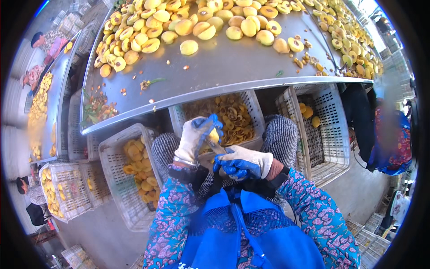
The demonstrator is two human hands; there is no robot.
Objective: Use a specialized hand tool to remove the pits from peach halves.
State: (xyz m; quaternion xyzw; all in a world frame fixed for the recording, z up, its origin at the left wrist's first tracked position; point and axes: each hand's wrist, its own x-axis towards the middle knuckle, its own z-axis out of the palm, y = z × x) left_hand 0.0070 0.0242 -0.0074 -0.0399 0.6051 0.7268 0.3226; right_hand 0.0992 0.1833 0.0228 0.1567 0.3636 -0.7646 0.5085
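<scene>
My left hand (196, 136), in a white glove with blue coated fingers, grips a piece of yellow peach (214, 135) above my lap. A knife-like metal tool (216, 147) is in my right hand (247, 163), gloved the same way. Its blade meets the fruit; the handle is hidden in my fist. Beyond my hands, a plastic crate (257, 104) between my knees holds many peach pieces (231, 117), some with dark hollows. On the metal table (208, 72) in front lies a large heap of halved yellow peaches (184, 27).
At my left stands a white crate (111, 158) of peach halves. The crate (336, 158) at my right holds several fruits. Pit scraps and leaves (97, 109) litter the table's left corner. A person (391, 138) is close by on the right; another (50, 42) sits far left.
</scene>
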